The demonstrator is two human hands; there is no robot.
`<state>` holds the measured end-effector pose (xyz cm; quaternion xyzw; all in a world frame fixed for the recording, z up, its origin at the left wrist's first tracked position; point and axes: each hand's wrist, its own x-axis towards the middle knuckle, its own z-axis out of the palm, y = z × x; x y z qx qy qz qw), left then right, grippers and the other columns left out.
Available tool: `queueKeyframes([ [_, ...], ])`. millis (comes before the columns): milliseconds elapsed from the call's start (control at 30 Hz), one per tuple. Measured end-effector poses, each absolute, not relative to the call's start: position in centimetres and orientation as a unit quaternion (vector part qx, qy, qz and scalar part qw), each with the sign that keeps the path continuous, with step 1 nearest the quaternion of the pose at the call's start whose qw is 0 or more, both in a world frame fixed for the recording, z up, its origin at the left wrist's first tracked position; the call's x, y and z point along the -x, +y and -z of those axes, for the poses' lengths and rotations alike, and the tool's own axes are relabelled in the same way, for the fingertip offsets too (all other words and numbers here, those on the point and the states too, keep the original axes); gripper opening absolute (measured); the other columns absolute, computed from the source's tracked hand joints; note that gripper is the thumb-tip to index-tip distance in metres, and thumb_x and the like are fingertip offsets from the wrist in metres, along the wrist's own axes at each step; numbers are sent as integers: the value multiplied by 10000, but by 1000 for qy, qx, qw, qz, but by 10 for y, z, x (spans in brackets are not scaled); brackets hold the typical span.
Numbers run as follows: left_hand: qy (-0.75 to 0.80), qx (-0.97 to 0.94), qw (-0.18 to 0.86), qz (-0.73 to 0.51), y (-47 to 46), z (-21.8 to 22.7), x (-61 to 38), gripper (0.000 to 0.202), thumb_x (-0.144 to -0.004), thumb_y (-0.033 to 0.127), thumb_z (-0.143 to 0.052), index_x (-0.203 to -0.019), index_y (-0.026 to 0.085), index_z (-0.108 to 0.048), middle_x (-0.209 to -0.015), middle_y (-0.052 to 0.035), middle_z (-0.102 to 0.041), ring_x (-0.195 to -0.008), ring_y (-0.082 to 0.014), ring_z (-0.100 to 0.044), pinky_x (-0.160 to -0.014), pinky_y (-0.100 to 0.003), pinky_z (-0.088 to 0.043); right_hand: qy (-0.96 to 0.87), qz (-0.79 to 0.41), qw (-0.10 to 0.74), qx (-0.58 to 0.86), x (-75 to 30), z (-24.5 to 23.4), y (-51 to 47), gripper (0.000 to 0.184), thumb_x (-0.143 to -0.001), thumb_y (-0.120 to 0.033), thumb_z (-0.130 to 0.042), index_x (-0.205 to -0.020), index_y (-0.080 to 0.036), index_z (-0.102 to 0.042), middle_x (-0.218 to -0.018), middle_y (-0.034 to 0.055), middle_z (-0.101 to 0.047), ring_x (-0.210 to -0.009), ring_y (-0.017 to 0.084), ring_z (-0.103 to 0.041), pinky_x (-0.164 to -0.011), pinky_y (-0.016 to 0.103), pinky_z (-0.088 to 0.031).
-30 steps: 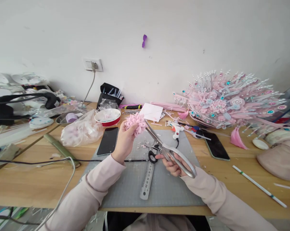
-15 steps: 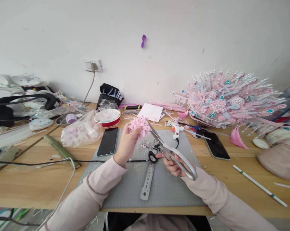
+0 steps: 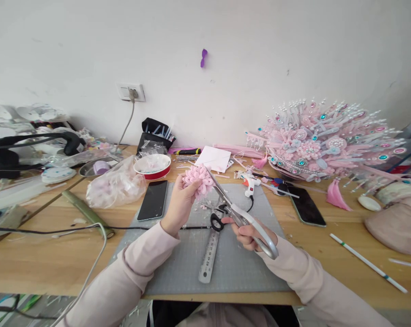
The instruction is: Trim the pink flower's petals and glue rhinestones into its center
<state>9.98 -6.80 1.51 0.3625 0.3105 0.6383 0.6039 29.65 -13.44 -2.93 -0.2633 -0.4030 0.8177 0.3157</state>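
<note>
A pink fluffy flower (image 3: 199, 178) is pinched between the thumb and fingers of my left hand (image 3: 183, 200), above the far part of the grey cutting mat (image 3: 253, 272). My right hand (image 3: 244, 234) grips large silver scissors (image 3: 241, 213) by their handles. The blades point up and left, and their tips meet the flower's right edge; whether they touch petals I cannot tell. Under the hands, small black-handled scissors (image 3: 216, 222) lie on the mat over a steel ruler (image 3: 208, 261). Some pink scraps lie near them.
A white glue gun (image 3: 251, 185) rests at the mat's far right. Phones lie on the left (image 3: 152, 200) and right (image 3: 307, 206). Behind are a red-and-white bowl (image 3: 154, 166) and a plastic bag (image 3: 117, 184). A jewelled pink headdress (image 3: 324, 141) stands back right. A cable (image 3: 130, 227) crosses the left side.
The scissor handles in my right hand have drawn closer together, and the blades have narrowed. My left hand and the flower have hardly moved.
</note>
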Motion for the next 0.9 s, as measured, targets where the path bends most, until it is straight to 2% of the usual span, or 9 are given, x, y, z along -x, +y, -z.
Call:
queueKeyframes([
  [433, 300, -358, 605, -645, -66, -16, -98, 246, -659, 163, -680, -864, 182, -546, -882, 0, -642, -793, -104, -606, -713, -212, -455, -413, -805, 318, 285, -296, 28, -135, 381, -661, -318, -723, -1024, -259, -622, -568, -106, -306, -363, -11, -198, -317, 119, -131],
  [600, 286, -353, 605, -654, -64, -15, -96, 275, -676, 157, -667, -924, 183, -552, -952, -21, -648, -843, -113, -611, -759, -226, -455, -411, -806, 316, 284, -296, 29, -134, 391, -651, -304, -734, -1023, -264, -623, -588, -101, -321, -366, -11, -207, -312, 128, -127],
  [900, 287, -341, 590, -673, -63, -15, -95, 202, -682, 154, -661, -849, 190, -553, -920, -9, -645, -835, -109, -612, -760, -218, -456, -400, -814, 312, 283, -296, 27, -134, 391, -640, -261, -739, -1014, -237, -629, -565, -103, -324, -354, -6, -223, -304, 130, -132],
])
